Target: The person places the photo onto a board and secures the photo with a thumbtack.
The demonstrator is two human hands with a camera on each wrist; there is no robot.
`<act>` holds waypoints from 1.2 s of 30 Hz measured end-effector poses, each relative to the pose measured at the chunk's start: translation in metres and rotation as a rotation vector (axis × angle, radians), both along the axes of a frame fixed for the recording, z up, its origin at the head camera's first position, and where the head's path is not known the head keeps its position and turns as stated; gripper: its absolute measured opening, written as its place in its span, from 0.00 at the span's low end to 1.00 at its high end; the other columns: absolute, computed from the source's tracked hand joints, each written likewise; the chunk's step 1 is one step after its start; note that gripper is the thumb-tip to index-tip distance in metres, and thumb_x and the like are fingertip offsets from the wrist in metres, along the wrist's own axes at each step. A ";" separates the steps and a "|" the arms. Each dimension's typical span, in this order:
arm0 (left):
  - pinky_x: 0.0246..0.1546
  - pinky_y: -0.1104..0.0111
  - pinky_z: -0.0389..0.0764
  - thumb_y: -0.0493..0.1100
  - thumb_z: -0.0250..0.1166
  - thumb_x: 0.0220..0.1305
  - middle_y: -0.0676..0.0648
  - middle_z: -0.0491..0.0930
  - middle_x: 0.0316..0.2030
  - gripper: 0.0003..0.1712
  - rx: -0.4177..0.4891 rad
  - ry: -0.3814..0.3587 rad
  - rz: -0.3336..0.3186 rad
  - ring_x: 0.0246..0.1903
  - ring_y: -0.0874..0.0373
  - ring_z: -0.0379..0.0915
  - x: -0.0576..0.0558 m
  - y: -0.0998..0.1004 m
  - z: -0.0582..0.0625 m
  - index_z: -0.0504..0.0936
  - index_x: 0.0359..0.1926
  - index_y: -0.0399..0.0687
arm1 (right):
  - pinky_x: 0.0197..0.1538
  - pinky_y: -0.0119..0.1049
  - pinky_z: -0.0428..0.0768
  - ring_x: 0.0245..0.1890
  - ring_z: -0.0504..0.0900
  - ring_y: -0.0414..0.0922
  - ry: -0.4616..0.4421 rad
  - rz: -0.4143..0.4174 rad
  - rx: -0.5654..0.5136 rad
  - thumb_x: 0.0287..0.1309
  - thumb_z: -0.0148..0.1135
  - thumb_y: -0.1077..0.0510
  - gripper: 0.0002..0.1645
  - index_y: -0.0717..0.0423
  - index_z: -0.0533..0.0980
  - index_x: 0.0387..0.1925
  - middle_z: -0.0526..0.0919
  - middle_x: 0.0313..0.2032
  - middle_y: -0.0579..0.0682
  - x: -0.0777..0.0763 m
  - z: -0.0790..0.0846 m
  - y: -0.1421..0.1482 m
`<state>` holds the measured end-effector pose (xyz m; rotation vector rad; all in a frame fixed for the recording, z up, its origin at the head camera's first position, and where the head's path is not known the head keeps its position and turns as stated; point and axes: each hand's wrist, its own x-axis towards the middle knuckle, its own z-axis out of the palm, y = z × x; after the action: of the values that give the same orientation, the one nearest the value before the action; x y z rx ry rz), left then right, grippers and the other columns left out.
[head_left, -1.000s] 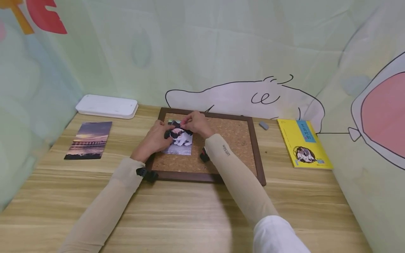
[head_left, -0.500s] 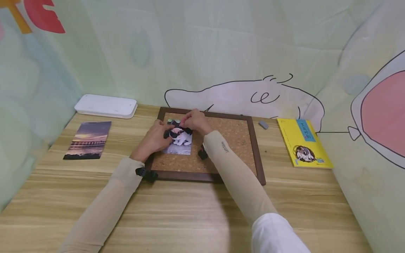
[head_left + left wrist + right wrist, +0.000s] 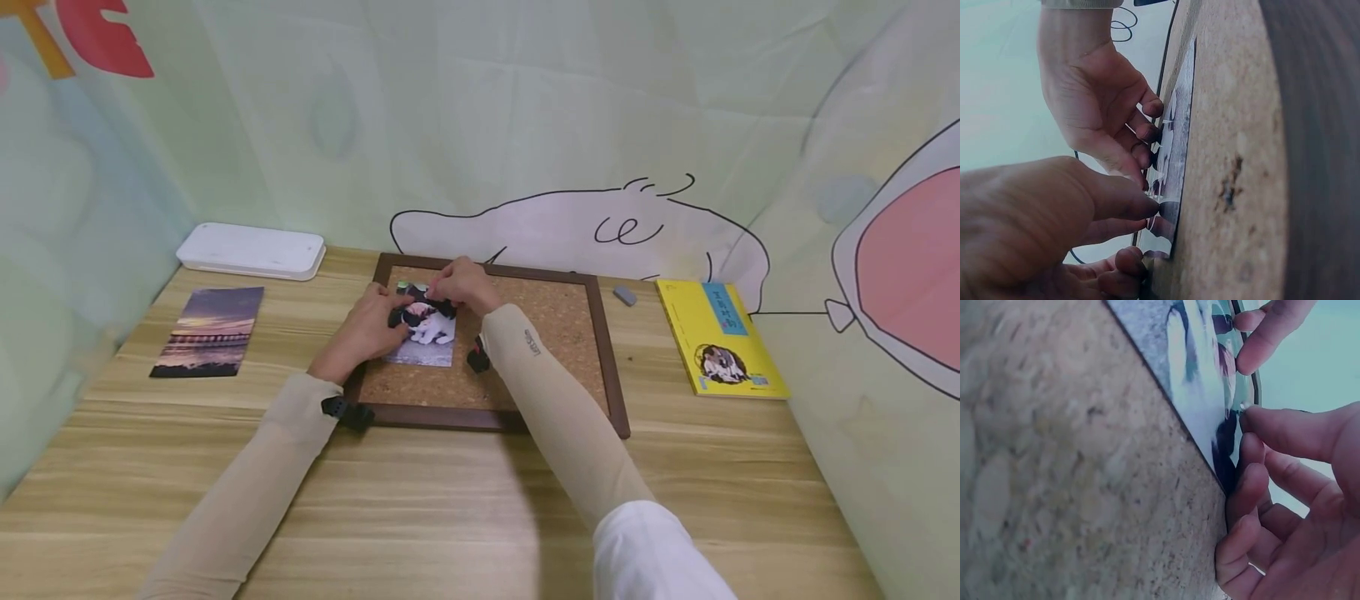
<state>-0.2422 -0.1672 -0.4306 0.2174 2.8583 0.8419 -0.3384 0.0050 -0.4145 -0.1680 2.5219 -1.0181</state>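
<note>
A photo of a black-and-white cat (image 3: pixel 431 332) lies on the left part of a cork board (image 3: pixel 540 342) with a dark brown frame. My left hand (image 3: pixel 366 327) rests over the photo's left side, thumb and fingers spread and pressing it down. At the photo's top edge, my right hand (image 3: pixel 467 285) pinches a tiny, shiny push pin (image 3: pixel 1245 407) between thumb and forefinger; most of the pin is hidden. In the right wrist view the other right fingers (image 3: pixel 1250 484) curl down by the photo's corner. The left wrist view shows both hands' fingertips close together over the photo (image 3: pixel 1179 147).
A sunset photo (image 3: pixel 210 332) lies left of the board, with a white case (image 3: pixel 252 251) behind it. To the right are a grey eraser-like block (image 3: pixel 625 296) and a yellow book (image 3: pixel 720 342). A printed cloth wall (image 3: pixel 480 125) stands behind the wooden table (image 3: pixel 420 517).
My right wrist has shifted slightly left and turned a little, its fingertips staying at the photo's top edge. The left hand keeps its place on the photo.
</note>
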 end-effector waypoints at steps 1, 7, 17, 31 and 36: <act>0.69 0.42 0.72 0.40 0.61 0.73 0.25 0.63 0.69 0.33 -0.001 0.001 -0.001 0.64 0.34 0.67 0.000 0.000 0.000 0.72 0.77 0.37 | 0.31 0.31 0.69 0.26 0.72 0.38 -0.007 0.007 0.005 0.67 0.70 0.56 0.07 0.53 0.90 0.41 0.79 0.30 0.42 0.000 0.001 0.000; 0.70 0.42 0.71 0.39 0.61 0.73 0.25 0.63 0.70 0.33 0.000 -0.001 0.000 0.65 0.34 0.67 -0.001 0.001 -0.002 0.72 0.77 0.38 | 0.29 0.31 0.68 0.24 0.71 0.39 -0.044 -0.003 0.031 0.65 0.71 0.54 0.06 0.52 0.86 0.36 0.77 0.27 0.42 -0.002 0.003 0.001; 0.70 0.42 0.72 0.39 0.61 0.74 0.25 0.63 0.70 0.33 0.004 -0.005 0.007 0.65 0.34 0.67 -0.001 0.003 0.000 0.72 0.77 0.38 | 0.26 0.33 0.67 0.22 0.72 0.41 -0.077 -0.083 0.028 0.65 0.70 0.55 0.21 0.50 0.75 0.17 0.76 0.21 0.44 -0.009 0.003 -0.001; 0.70 0.41 0.71 0.40 0.61 0.73 0.24 0.63 0.70 0.33 0.001 0.002 -0.002 0.65 0.33 0.67 -0.001 0.001 -0.001 0.72 0.76 0.38 | 0.27 0.33 0.67 0.22 0.72 0.40 -0.086 -0.100 0.028 0.64 0.71 0.55 0.18 0.51 0.76 0.19 0.77 0.22 0.44 -0.006 0.006 -0.002; 0.70 0.41 0.72 0.39 0.61 0.73 0.25 0.63 0.70 0.33 0.001 0.005 0.000 0.65 0.34 0.66 0.000 0.000 -0.002 0.72 0.77 0.38 | 0.28 0.32 0.69 0.22 0.72 0.40 -0.093 -0.112 0.036 0.64 0.71 0.54 0.17 0.50 0.77 0.21 0.77 0.22 0.44 -0.006 0.004 -0.003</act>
<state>-0.2420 -0.1672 -0.4322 0.2200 2.8627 0.8436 -0.3441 0.0023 -0.4101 0.0308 2.4859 -0.9986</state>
